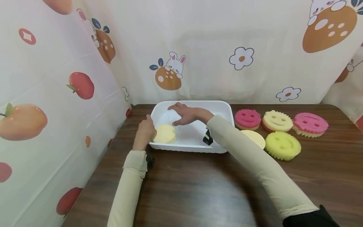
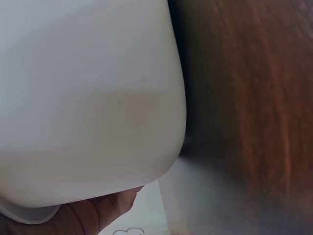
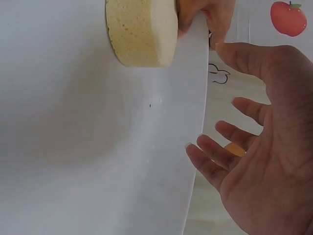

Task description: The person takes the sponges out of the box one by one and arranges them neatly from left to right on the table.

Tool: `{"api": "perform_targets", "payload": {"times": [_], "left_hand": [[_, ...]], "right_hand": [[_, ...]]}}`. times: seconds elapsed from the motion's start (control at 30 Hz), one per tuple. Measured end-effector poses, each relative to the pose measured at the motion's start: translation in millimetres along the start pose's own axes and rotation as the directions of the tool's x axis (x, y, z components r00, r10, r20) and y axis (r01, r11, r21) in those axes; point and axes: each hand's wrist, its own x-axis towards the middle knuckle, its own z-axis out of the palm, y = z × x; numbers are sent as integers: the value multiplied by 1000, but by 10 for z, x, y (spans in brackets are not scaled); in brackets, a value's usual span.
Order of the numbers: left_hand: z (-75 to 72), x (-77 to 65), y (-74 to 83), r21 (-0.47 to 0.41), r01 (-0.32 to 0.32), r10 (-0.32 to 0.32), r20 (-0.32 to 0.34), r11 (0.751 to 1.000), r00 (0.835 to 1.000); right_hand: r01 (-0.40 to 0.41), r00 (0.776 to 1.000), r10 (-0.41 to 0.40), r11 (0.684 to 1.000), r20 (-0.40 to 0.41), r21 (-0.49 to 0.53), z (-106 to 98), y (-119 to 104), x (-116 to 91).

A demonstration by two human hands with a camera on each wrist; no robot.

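Note:
A white plastic tray (image 1: 195, 138) stands at the back of the table. My left hand (image 1: 145, 131) grips its left wall, thumb inside and fingers outside as the right wrist view shows. Just beside that thumb, a round pale yellow sponge (image 1: 164, 134) sits in the tray's near left corner, plain side up. Over the tray's left half hovers my right hand (image 1: 187, 114), fingers spread, holding nothing. From the right wrist view, that hand (image 3: 274, 147) is apart from the sponge (image 3: 139, 34). The left wrist view shows mostly the tray's outer wall (image 2: 98, 98).
Right of the tray lie several round smiley sponges: a pink one (image 1: 248, 119), a pale yellow one (image 1: 277, 121), another pink one (image 1: 310, 123) and a yellow-green one (image 1: 283, 145). A plain pale yellow sponge (image 1: 255, 137) is partly behind my right sleeve. A patterned curtain (image 1: 210, 78) hangs behind the table.

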Motion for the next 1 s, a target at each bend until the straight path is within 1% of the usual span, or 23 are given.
{"api": "perform_targets", "payload": {"times": [0.27,0.37,0.47,0.63,0.73,0.93,1.0], "left_hand": [[0,8,-29,11,0,0,-16,1000,1000],[3,11,-21,1,2,-2,-15,1000,1000],[17,13,-11,3,9,-9,-15,1000,1000],[49,27,9,17,11,-11,-9,1000,1000],[57,39,12,18,10,-10,-8,1000,1000],[39,48,-7,27,13,-12,-18,1000,1000],[29,49,-7,27,18,-18,-12,999,1000]], "right_hand": [[36,999,-35,999,20,-29,76,-2,142],[49,998,-47,998,47,-38,106,-1,183],[60,994,-55,997,93,-48,142,-8,220],[40,985,-28,997,168,-66,210,-21,266],[33,982,-19,997,187,-75,246,-24,293],[16,978,-5,998,211,-53,314,-33,345],[5,975,6,999,222,-49,335,-35,356]]}}
